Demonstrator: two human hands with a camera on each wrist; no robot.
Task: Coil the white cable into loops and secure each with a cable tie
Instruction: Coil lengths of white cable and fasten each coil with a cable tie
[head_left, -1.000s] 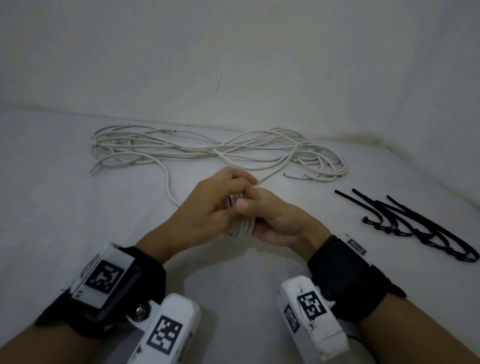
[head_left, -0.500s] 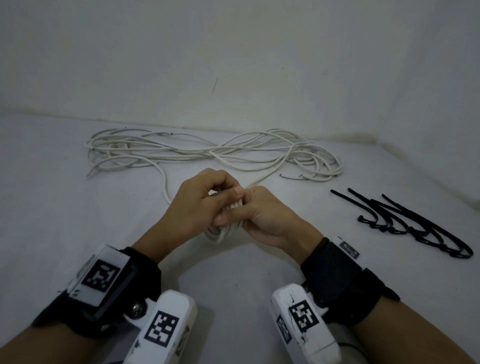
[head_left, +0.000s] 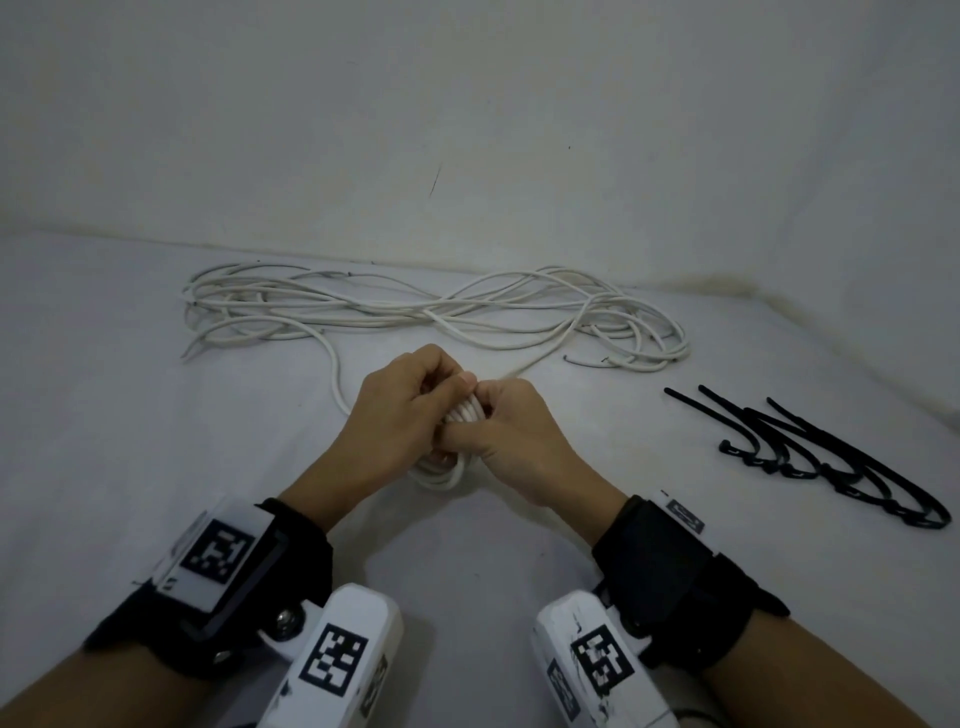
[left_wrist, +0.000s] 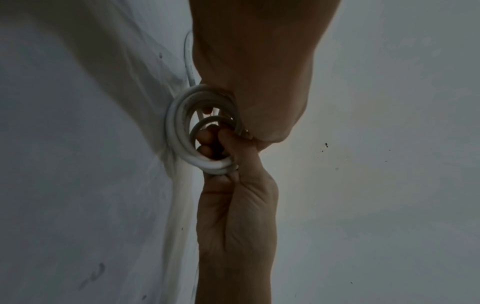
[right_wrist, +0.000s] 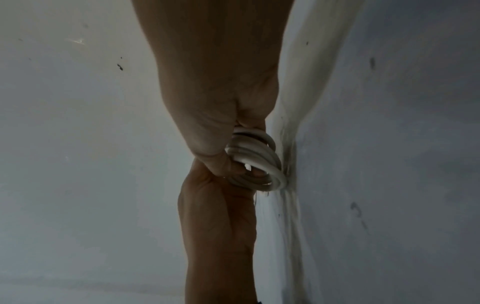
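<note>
1. Left hand (head_left: 400, 415) and right hand (head_left: 511, 441) meet knuckle to knuckle at centre of the white cloth (head_left: 130, 467).
2. Both clamp a small coil (head_left: 441, 473) of the white cable (head_left: 415, 312); fingers curled through the loops, thumbs on top.
3. The left wrist view shows the coil (left_wrist: 182, 131) as several stacked rings, its low edge touching the cloth.
4. The right wrist view shows the coil (right_wrist: 257, 162) edge-on, pinched between both hands.
5. Loose cable lies tangled at 12 o'clock from the hands; 1 strand runs from it to the coil.
6. Black cable ties (head_left: 831, 457) lie bunched at 3 o'clock, well apart.
</note>
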